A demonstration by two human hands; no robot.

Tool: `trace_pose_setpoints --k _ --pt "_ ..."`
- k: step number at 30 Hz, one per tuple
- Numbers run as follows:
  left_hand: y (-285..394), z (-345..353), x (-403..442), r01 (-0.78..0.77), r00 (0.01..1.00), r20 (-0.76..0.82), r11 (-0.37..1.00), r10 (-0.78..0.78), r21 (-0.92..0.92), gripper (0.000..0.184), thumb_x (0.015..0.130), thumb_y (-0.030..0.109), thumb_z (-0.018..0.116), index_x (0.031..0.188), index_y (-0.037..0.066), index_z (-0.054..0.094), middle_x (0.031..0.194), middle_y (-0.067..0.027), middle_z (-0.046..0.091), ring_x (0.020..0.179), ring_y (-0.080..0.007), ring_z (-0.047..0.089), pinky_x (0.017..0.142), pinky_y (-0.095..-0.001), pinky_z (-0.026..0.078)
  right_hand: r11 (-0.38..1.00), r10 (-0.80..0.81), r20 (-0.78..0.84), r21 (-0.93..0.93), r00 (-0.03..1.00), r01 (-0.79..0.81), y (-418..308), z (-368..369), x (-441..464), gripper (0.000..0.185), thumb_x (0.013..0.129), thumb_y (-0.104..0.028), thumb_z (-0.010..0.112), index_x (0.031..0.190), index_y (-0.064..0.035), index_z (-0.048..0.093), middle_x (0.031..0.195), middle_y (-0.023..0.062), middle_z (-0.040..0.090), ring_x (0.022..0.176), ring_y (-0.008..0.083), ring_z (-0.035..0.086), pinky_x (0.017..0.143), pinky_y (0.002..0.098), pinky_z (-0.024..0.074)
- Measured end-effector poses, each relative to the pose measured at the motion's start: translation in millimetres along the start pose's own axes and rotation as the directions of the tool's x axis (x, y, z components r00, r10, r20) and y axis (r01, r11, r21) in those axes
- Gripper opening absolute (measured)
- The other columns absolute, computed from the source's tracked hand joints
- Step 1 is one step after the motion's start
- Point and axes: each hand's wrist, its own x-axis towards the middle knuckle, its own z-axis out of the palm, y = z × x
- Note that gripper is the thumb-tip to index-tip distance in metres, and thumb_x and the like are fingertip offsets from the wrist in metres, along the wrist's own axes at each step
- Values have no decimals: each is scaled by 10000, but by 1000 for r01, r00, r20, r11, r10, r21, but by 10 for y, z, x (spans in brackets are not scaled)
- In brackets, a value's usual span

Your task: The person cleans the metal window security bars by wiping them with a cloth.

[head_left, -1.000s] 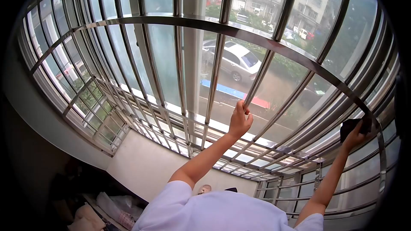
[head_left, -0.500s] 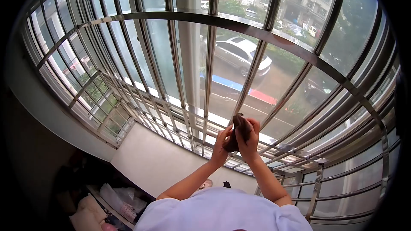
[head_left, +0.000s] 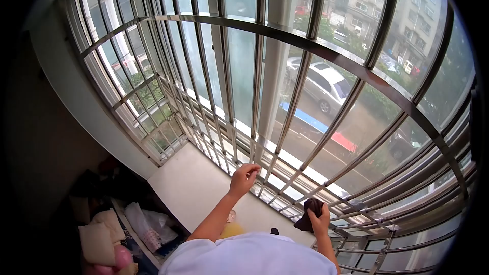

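Note:
My right hand [head_left: 321, 220] is closed around a dark brown cloth [head_left: 306, 217], bunched up and hanging to the left of my fingers, close to the lower bars on the right. My left hand [head_left: 243, 180] is apart from the cloth, over the edge of the white sill [head_left: 191, 180]. Its fingers are curled in towards the thumb beside the metal window bars [head_left: 281, 139]; whether they touch a bar or pinch anything small is hidden.
A curved metal rail [head_left: 285, 35] crosses the upright bars. Behind them are glass panes and a street with a silver car [head_left: 322, 84]. At lower left lie a cream cushion [head_left: 97, 244], plastic bags [head_left: 145, 224] and a pink round object [head_left: 123, 257].
Both hands were together on the brown cloth. Now they are apart: the right has carried the cloth down and right, the left has let go. The view has turned somewhat.

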Motion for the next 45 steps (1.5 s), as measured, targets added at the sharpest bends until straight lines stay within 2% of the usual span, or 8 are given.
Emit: trace_pose_setpoints --k 7,15,18,21,24,28,32,45 --pt "52 -777 1138 -388 886 -70 814 459 432 174 841 -6 594 976 62 681 881 -94 647 807 -256 638 700 -338 535 982 166 -237 -53 957 -183 -86 -1 -415 279 742 -49 698 1007 -6 618 946 52 598 896 168 586 836 305 457" --pt "514 -1092 2456 -762 498 480 101 723 639 430 804 20 573 1210 157 608 1308 -59 455 1258 -260 412 1023 -406 406 992 65 -266 -87 962 -91 -503 1313 64 285 733 -86 749 983 9 650 912 97 610 811 238 606 740 315 481" --pt "545 -1132 2730 -859 475 544 232 692 456 451 795 -44 558 1197 157 600 1213 -96 544 1119 -305 546 912 -407 484 992 -93 -162 -102 982 77 -845 1669 167 293 734 -91 773 983 11 657 921 111 615 797 248 620 693 322 494" --pt "488 -984 2769 -744 660 235 664 714 72 263 930 64 564 1191 31 584 992 -116 633 911 -265 621 727 -372 505 990 -85 -163 -125 983 65 -1015 1775 70 302 746 -139 778 988 0 661 962 116 634 862 271 650 741 321 525" --pt "530 -787 2678 -632 731 226 764 643 -129 444 956 324 582 1294 42 524 1134 -89 563 1032 -217 548 817 -344 454 983 -37 -255 -182 966 -10 -779 1763 -86 333 766 -219 757 1002 -11 646 963 118 624 862 294 641 744 338 519" --pt "579 -286 2501 -433 877 49 832 477 -347 691 790 179 811 1335 0 424 1266 -112 498 1125 -230 521 945 -352 434 982 37 -427 -151 903 -111 -632 1675 -166 307 743 -188 767 949 4 646 913 118 612 810 267 622 727 340 500" --pt "616 -150 2520 -527 831 -196 850 521 28 665 728 186 857 1269 15 510 1119 -112 622 956 -227 626 810 -334 533 981 61 -475 -132 878 -140 -501 1623 -109 345 717 -230 770 921 -5 606 857 135 571 780 308 602 693 374 480" --pt "642 -80 2490 -408 859 -275 902 432 144 526 763 124 806 1191 0 526 1071 -126 633 878 -228 631 743 -351 507 974 -71 -298 -226 952 2 -441 1094 17 299 776 -214 745 961 -16 619 937 104 603 814 277 623 722 351 497"
